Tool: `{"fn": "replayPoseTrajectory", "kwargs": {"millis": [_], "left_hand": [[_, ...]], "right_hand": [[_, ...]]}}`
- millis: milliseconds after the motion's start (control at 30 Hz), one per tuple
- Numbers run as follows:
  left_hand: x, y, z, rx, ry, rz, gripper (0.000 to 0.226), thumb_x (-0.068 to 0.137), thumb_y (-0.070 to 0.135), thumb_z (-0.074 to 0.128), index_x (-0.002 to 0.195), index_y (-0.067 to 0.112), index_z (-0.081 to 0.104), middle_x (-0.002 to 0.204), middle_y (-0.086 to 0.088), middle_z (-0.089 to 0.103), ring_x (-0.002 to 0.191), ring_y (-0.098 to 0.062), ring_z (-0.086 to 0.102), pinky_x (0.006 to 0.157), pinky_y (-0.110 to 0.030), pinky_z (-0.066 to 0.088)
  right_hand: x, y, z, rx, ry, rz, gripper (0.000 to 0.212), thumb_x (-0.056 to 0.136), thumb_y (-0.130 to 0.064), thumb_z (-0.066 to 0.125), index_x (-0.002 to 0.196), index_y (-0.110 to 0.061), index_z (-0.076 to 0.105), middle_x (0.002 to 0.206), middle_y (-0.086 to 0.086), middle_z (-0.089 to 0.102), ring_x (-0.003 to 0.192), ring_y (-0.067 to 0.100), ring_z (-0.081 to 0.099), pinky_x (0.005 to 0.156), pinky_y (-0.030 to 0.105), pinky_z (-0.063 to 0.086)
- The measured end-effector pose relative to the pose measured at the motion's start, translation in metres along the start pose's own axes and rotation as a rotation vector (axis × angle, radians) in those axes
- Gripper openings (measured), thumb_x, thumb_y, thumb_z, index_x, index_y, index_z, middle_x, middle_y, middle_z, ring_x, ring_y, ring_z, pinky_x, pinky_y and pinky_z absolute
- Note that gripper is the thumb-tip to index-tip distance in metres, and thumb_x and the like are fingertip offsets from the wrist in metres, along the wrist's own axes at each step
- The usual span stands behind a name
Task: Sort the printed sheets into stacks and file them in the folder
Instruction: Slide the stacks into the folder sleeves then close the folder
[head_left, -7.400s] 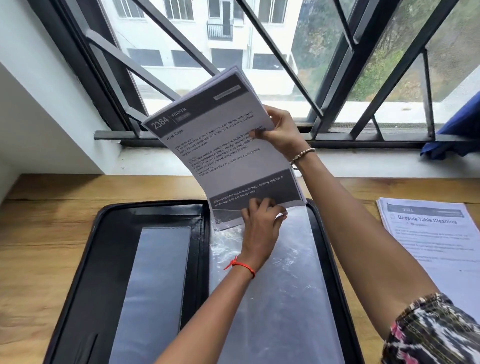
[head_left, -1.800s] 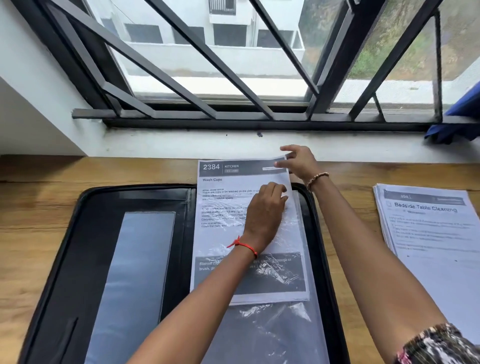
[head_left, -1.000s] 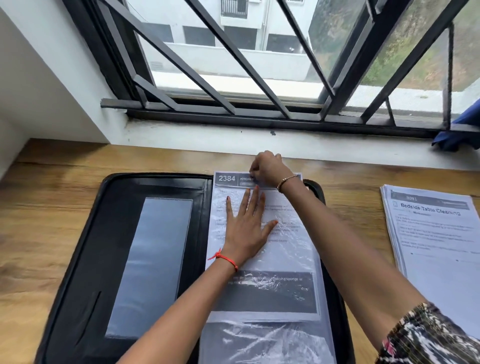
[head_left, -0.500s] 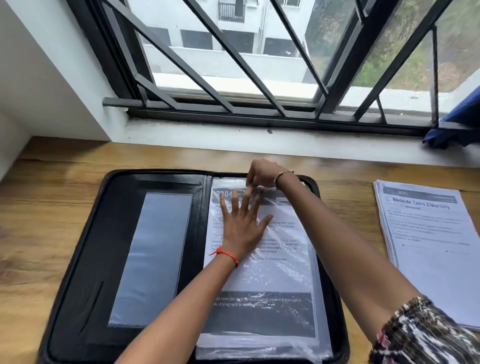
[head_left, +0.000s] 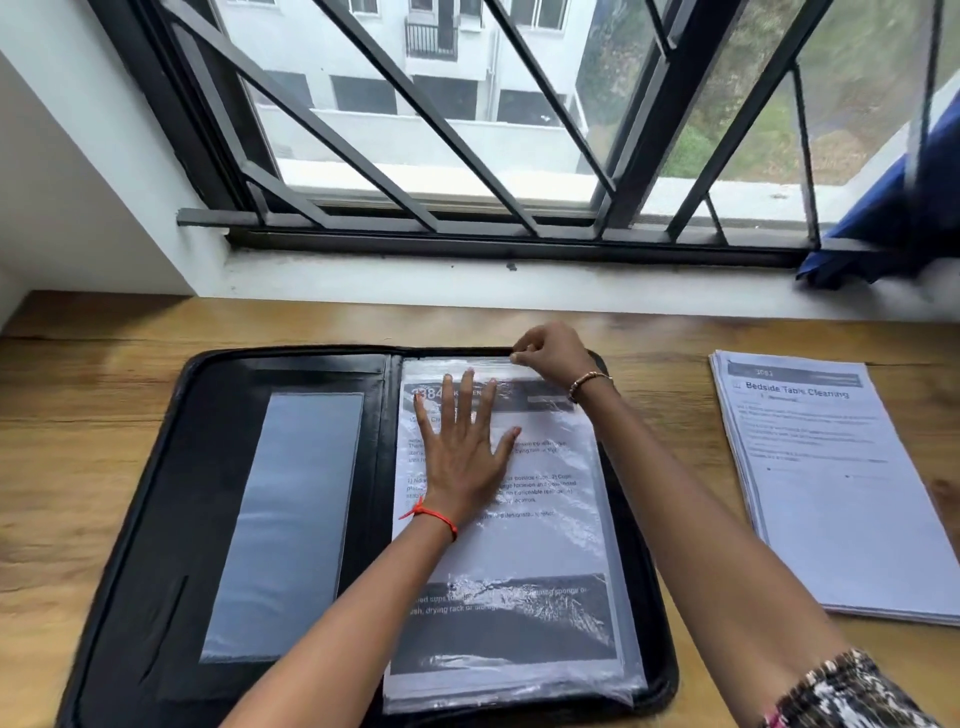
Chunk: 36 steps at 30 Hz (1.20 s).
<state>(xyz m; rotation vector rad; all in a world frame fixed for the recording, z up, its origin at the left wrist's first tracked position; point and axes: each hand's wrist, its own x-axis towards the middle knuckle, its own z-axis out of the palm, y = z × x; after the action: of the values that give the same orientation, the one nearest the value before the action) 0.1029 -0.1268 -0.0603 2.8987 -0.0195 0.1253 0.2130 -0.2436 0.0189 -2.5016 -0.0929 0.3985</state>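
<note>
Head view: one folder (head_left: 156, 493), one stack (head_left: 841, 493). Left hand (head_left: 462, 457) lies flat, open, on the sleeve (head_left: 545, 545); right hand (head_left: 550, 353) pinches its top.

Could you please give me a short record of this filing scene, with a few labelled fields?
folder: black folder, open flat on the wooden table
filed: printed sheets inside the clear plastic sleeve, right half of the folder
left hand: flat on the sleeve, fingers spread
right hand: pinches the sleeve's top edge
unfiled: Bedside Table Cleaning stack, on the table right of the folder
</note>
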Motion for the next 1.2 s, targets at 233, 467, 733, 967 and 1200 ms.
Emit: {"fn": "replayPoseTrajectory", "kwargs": {"millis": [233,467,733,967,1200], "left_hand": [[-0.018,0.014,-0.004,0.065,-0.178,0.029,0.093,0.070,0.066,-0.015,0.149,0.018,-0.006,0.151,-0.003,-0.026,0.140,-0.020,-0.023,0.100,-0.051,-0.030],[-0.044,0.021,-0.008,0.042,-0.214,0.055,0.092,0.071,0.067,-0.014,0.148,0.018,-0.005,0.152,-0.006,-0.025,0.142,-0.020,-0.019,0.105,-0.053,-0.024],[-0.056,0.026,-0.012,-0.073,-0.232,0.075,0.071,0.093,0.060,0.012,0.149,0.018,-0.001,0.155,-0.005,-0.020,0.143,-0.018,-0.017,0.110,-0.053,-0.016],[-0.056,0.016,-0.044,-0.509,-0.166,0.026,0.062,0.097,0.045,0.028,0.149,0.020,0.004,0.156,-0.002,-0.014,0.143,-0.014,-0.015,0.114,-0.046,-0.008],[-0.065,-0.005,-0.079,-0.722,-0.116,0.013,0.066,0.096,0.046,0.034,0.149,0.023,0.002,0.157,0.003,-0.010,0.144,-0.010,-0.009,0.117,-0.044,0.000]], "right_hand": [[-0.049,0.045,0.009,0.117,0.160,0.160,0.058,0.071,-0.006,0.076,0.125,-0.001,0.053,0.127,0.019,0.048,0.118,0.030,0.048,0.098,0.031,0.039],[-0.097,0.061,0.032,0.208,0.262,0.308,0.042,0.068,-0.011,0.078,0.099,0.012,0.063,0.103,0.029,0.062,0.094,0.034,0.060,0.084,0.040,0.048],[-0.130,0.061,0.034,0.351,0.268,0.265,0.049,0.070,-0.009,0.075,0.044,-0.016,0.034,0.049,0.000,0.033,0.048,0.011,0.027,0.044,0.020,0.023],[-0.129,0.021,0.013,0.936,0.024,0.194,0.031,0.077,0.009,0.057,0.057,-0.013,0.045,0.046,-0.008,0.050,0.046,0.007,0.047,0.041,0.014,0.038],[-0.118,-0.028,0.012,0.984,0.071,0.083,0.022,0.077,0.009,0.050,0.064,-0.007,0.052,0.061,0.005,0.051,0.052,0.016,0.048,0.050,0.024,0.040]]}}
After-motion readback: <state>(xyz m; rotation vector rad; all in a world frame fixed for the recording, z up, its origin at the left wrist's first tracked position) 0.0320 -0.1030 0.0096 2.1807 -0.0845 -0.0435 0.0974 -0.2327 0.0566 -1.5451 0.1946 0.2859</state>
